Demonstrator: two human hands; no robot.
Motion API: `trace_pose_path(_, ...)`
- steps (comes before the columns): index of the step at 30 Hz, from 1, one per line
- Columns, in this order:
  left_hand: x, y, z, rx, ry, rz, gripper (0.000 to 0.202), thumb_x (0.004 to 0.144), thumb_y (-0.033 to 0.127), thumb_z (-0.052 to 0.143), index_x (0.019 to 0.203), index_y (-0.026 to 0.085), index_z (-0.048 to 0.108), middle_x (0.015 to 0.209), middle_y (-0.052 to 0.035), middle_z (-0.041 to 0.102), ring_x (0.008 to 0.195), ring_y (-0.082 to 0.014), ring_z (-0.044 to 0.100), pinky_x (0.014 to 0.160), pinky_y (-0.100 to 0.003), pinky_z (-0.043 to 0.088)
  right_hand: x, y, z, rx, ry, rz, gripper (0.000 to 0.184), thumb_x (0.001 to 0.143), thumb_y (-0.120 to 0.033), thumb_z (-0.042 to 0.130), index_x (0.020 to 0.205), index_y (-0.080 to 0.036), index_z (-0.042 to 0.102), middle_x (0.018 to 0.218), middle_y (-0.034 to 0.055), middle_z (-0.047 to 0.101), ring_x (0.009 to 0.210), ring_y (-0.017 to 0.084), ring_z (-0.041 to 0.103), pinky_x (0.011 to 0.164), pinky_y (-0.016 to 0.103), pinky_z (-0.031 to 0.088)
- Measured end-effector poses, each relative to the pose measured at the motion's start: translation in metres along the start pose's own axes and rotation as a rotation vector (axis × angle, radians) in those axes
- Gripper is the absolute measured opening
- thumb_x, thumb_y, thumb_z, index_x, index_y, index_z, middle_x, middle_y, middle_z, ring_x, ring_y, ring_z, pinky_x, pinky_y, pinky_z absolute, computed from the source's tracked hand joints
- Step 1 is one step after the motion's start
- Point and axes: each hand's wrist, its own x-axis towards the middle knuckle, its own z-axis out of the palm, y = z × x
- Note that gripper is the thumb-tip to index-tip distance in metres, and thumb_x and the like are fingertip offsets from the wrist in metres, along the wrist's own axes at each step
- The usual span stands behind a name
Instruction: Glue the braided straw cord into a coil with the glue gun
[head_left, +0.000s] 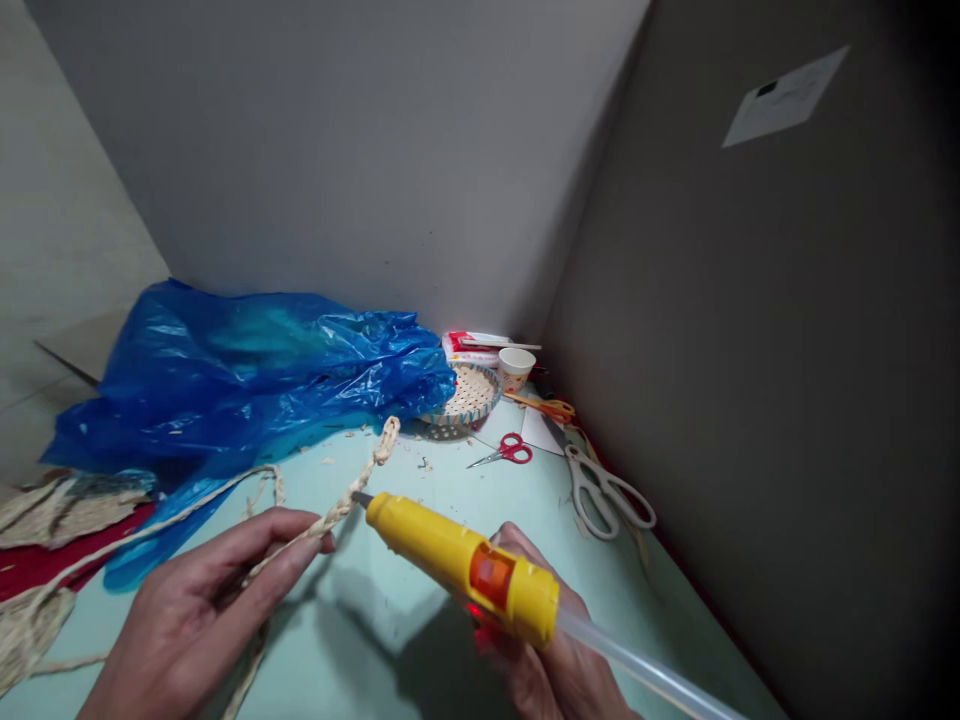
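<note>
My right hand (551, 665) grips a yellow glue gun (461, 562) with an orange window and a clear glue stick (645, 672) sticking out of its back. Its metal nozzle points up-left and touches a braided straw cord (358, 480). My left hand (199, 620) pinches that cord between thumb and fingers just left of the nozzle. The cord's free end rises toward a small loop near the blue bag, and more cord trails off to the left under my hand.
A crumpled blue plastic bag (247, 375) lies at the back left. A small woven basket (466, 398), a paper cup (516, 367), red scissors (506, 452), orange scissors (547, 407) and white scissors (604, 490) sit near the grey partition on the right. Straw material (45, 510) lies far left.
</note>
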Motion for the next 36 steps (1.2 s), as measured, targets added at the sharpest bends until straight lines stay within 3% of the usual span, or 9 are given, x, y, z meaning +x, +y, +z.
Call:
trace_pose_path(7, 0.009, -0.015, -0.006, 0.043, -0.027, 0.052, 0.029, 0.084, 0.063, 0.072, 0.089, 0.035, 0.077, 0.087, 0.0088, 0.079, 0.074, -0.0153, 0.071, 0.059, -0.013, 0.054, 0.004, -0.01, -0.007, -0.032, -0.099, -0.101, 0.039, 0.111, -0.056, 0.039, 0.09, -0.027, 0.055, 0.073, 0.0002, 0.058, 0.063, 0.019, 0.06, 0.058, 0.032, 0.048)
trace_pose_path(11, 0.014, -0.022, -0.01, 0.065, -0.086, 0.056, 0.034, 0.074, 0.064, 0.08, 0.086, 0.033, 0.08, 0.084, 0.0066, 0.082, 0.074, -0.0186, 0.076, 0.059, -0.013, 0.058, 0.002, -0.005, 0.005, -0.047, 0.076, -0.216, 0.042, 0.111, -0.056, 0.037, 0.086, -0.025, 0.051, 0.068, -0.0024, 0.053, 0.054, 0.015, 0.049, 0.047, 0.029, 0.034)
trace_pose_path(13, 0.01, -0.015, -0.007, 0.057, 0.008, 0.066, 0.028, 0.082, 0.059, 0.075, 0.09, 0.032, 0.079, 0.089, 0.006, 0.081, 0.081, -0.0194, 0.075, 0.067, -0.014, 0.058, 0.0, -0.003, 0.011, -0.072, 0.141, -0.232, 0.047, 0.11, -0.06, 0.036, 0.082, -0.025, 0.05, 0.063, -0.003, 0.049, 0.052, 0.015, 0.047, 0.044, 0.029, 0.029)
trace_pose_path(17, -0.001, -0.001, 0.003, 0.066, 0.056, 0.064, 0.024, 0.084, 0.056, 0.072, 0.087, 0.033, 0.078, 0.086, 0.0069, 0.08, 0.078, -0.0185, 0.073, 0.065, -0.016, 0.056, -0.004, -0.001, 0.014, -0.17, 0.138, -0.194, 0.048, 0.111, -0.058, 0.032, 0.08, -0.026, 0.051, 0.059, -0.0033, 0.043, 0.048, 0.016, 0.043, 0.043, 0.031, 0.026)
trace_pose_path(22, 0.004, -0.014, 0.002, 0.034, 0.056, 0.04, 0.036, 0.077, 0.068, 0.077, 0.088, 0.034, 0.079, 0.089, 0.007, 0.083, 0.082, -0.0191, 0.076, 0.069, -0.014, 0.059, -0.002, -0.005, 0.01, -0.192, 0.148, -0.223, 0.049, 0.111, -0.059, 0.03, 0.079, -0.026, 0.047, 0.06, -0.0032, 0.043, 0.046, 0.015, 0.041, 0.043, 0.031, 0.027)
trace_pose_path(28, 0.008, -0.018, 0.0, 0.069, 0.012, 0.105, 0.037, 0.082, 0.071, 0.071, 0.093, 0.036, 0.079, 0.09, 0.0086, 0.082, 0.08, -0.0167, 0.076, 0.069, -0.012, 0.058, -0.002, -0.019, -0.008, -0.273, -0.074, -0.11, 0.039, 0.111, -0.055, 0.041, 0.089, -0.025, 0.051, 0.073, -0.0013, 0.057, 0.06, 0.015, 0.052, 0.051, 0.03, 0.032)
trace_pose_path(31, 0.006, -0.017, 0.001, 0.084, 0.022, 0.133, 0.036, 0.084, 0.071, 0.07, 0.092, 0.037, 0.079, 0.089, 0.009, 0.083, 0.078, -0.0161, 0.076, 0.068, -0.012, 0.058, -0.002, -0.015, -0.016, -0.253, -0.188, -0.154, 0.035, 0.11, -0.055, 0.045, 0.092, -0.026, 0.054, 0.073, -0.0014, 0.058, 0.063, 0.016, 0.056, 0.05, 0.028, 0.036)
trace_pose_path(36, 0.005, -0.024, -0.001, 0.124, 0.038, 0.122, 0.039, 0.082, 0.072, 0.071, 0.096, 0.036, 0.08, 0.098, 0.0072, 0.084, 0.091, -0.0193, 0.078, 0.078, -0.014, 0.059, 0.001, -0.008, -0.02, -0.253, -0.215, -0.22, 0.022, 0.107, -0.042, 0.053, 0.094, -0.025, 0.054, 0.072, -0.0014, 0.058, 0.061, 0.016, 0.055, 0.048, 0.028, 0.036)
